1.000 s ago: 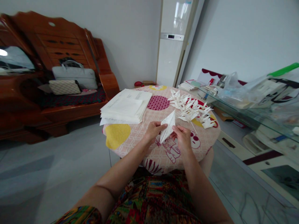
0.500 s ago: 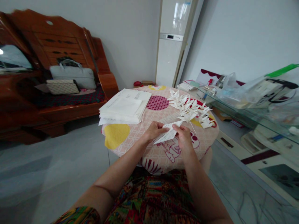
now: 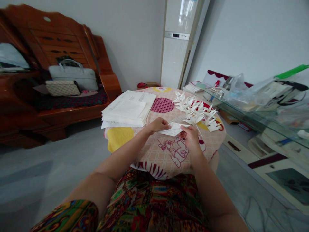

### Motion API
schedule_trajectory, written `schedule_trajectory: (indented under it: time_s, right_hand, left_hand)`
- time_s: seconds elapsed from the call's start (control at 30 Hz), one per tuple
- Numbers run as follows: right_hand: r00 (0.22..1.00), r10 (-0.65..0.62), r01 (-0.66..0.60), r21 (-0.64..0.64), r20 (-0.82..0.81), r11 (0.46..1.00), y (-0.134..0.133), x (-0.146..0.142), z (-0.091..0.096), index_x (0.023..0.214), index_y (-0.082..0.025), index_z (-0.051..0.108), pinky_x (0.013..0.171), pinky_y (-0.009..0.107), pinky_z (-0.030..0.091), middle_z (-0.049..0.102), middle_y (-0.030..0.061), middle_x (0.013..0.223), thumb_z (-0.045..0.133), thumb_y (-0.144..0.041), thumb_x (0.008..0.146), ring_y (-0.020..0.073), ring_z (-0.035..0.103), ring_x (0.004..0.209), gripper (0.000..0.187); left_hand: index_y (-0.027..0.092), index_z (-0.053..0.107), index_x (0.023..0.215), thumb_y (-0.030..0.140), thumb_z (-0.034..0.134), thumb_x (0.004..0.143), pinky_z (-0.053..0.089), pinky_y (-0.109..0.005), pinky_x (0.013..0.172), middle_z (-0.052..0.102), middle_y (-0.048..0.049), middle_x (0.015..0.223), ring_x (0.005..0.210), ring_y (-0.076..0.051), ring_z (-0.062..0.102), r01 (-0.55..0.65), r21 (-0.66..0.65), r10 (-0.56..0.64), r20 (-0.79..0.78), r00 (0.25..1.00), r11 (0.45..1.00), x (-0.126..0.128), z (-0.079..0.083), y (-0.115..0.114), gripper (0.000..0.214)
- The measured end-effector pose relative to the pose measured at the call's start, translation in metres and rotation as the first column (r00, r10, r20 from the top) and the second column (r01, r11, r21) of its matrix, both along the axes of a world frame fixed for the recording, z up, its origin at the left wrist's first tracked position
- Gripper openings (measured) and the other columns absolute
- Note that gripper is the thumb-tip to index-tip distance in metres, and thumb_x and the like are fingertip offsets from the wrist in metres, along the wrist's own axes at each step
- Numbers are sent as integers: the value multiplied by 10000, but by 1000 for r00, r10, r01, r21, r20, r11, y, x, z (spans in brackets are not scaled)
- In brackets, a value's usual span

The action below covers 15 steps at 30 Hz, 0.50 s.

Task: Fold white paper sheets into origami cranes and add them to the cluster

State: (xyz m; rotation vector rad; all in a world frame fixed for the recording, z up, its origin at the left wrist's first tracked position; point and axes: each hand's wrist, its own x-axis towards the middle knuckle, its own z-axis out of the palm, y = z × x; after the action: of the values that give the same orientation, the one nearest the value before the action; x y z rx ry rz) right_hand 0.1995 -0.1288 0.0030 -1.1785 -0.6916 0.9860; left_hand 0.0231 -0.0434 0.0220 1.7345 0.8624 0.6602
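Note:
A small folded sheet of white paper (image 3: 172, 130) with faint print is held between my two hands, just above the round table. My left hand (image 3: 159, 125) pinches its left side, fingers closed. On its right side, my right hand (image 3: 190, 133) grips the edge between thumb and fingers. Just beyond the hands, several folded paper cranes (image 3: 193, 109) lie in a cluster. To the left of them rests a thick stack of white paper sheets (image 3: 127, 108), with a smaller pile on top.
A patterned cloth (image 3: 145, 148) covers the table. On the right stands a glass-topped cabinet (image 3: 256, 120) with plastic bags and a green-handled item. A wooden sofa (image 3: 65, 35) with a grey handbag (image 3: 74, 77) is at left. A tall white air conditioner (image 3: 175, 61) stands behind.
Both hands have turned the folded paper, from a slanted pointed shape to a flatter, more level one. My left hand has risen slightly; the view has shifted a little.

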Motion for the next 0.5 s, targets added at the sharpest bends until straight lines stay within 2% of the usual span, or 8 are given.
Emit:
schedule_trajectory:
  time_s: [0.07, 0.13, 0.23, 0.3, 0.37, 0.4, 0.5]
  right_hand:
    - [999, 31, -29, -91, 20, 995, 6, 7, 2, 616, -204, 611, 374, 255, 429, 642, -5, 497, 797, -304, 576, 148, 562, 409, 215]
    - [996, 51, -38, -174, 71, 984, 11, 12, 4, 635, -191, 610, 371, 247, 444, 647, 12, 495, 770, -268, 622, 149, 573, 406, 178]
    - [974, 61, 9, -307, 218, 952, 19, 16, 6, 667, -178, 584, 374, 234, 470, 642, 15, 495, 687, -199, 722, 137, 577, 401, 119]
    - [952, 61, 55, -366, 298, 929, 24, 17, 5, 702, -174, 577, 355, 230, 465, 609, -3, 458, 639, -155, 755, 137, 565, 378, 85]
    - [935, 68, 80, -394, 348, 915, 28, 18, 2, 731, -168, 586, 331, 227, 447, 573, -22, 420, 621, -136, 766, 139, 544, 347, 59]
    - [923, 78, 90, -406, 378, 909, 30, 18, 0, 737, -163, 595, 323, 226, 437, 565, -26, 411, 617, -136, 769, 139, 534, 334, 48]
    - [864, 126, 111, -427, 488, 897, 33, 23, -7, 700, -159, 619, 317, 226, 407, 568, -15, 417, 606, -163, 782, 141, 521, 320, 83]
  left_hand:
    - [166, 540, 427, 369, 765, 648, 166, -237, 435, 404, 39, 424, 403, -62, 297, 10, 79, -3, -90, 996, 997, 1, -1, 15, 375]
    - [171, 520, 396, 318, 719, 692, 199, -239, 439, 393, 38, 405, 402, -69, 312, -2, 207, 47, -213, 976, 978, 2, -4, 28, 386]
    - [172, 528, 383, 229, 727, 669, 263, -236, 469, 402, 37, 385, 423, -85, 367, -48, 309, 136, -271, 953, 950, 2, -8, 40, 353]
    - [166, 601, 453, 155, 732, 644, 342, -233, 534, 488, 24, 437, 495, -112, 463, -93, 357, 199, -272, 942, 929, 1, -11, 43, 232]
    - [158, 689, 598, 98, 703, 668, 429, -246, 654, 625, -11, 592, 639, -148, 574, -97, 434, 224, -252, 941, 896, 2, -15, 41, 93]
    - [157, 722, 691, 87, 681, 705, 461, -260, 728, 684, -35, 707, 733, -163, 618, -68, 477, 202, -236, 950, 876, 3, -17, 38, 82]
    - [151, 746, 939, 138, 614, 855, 506, -316, 883, 735, -112, 1014, 971, -194, 665, 191, 680, -83, -189, 978, 708, 8, -29, 31, 156]
